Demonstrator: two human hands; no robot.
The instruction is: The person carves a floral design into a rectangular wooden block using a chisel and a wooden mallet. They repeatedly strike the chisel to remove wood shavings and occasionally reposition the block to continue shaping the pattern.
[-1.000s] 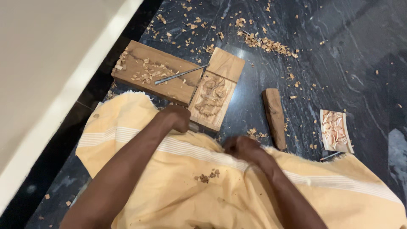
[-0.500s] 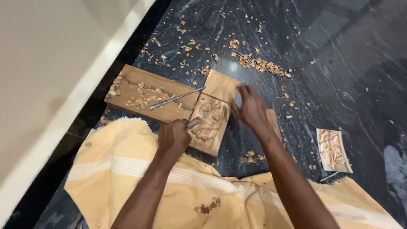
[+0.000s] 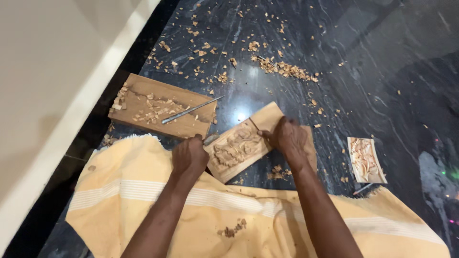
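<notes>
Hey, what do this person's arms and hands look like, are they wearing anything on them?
Both forearms are bare with no sleeves in view. The left hand and the right hand have no gloves, and no rings, watch or bracelets can be seen. A yellow cloth with pale stripes covers the lap beneath the arms.

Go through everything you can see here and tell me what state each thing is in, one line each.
Left hand: closed around a tool handle at the carved panel's edge.
Right hand: resting on the panel's upper right edge.
Carved panel: lying tilted on the floor, partly carved.
Flat board: lying flat, strewn with chips.
Metal chisel: lying loose on the board.
Small carving: lying apart, untouched.
Yellow cloth: spread out, a few chips on it.
Floor: littered with shavings.
</notes>
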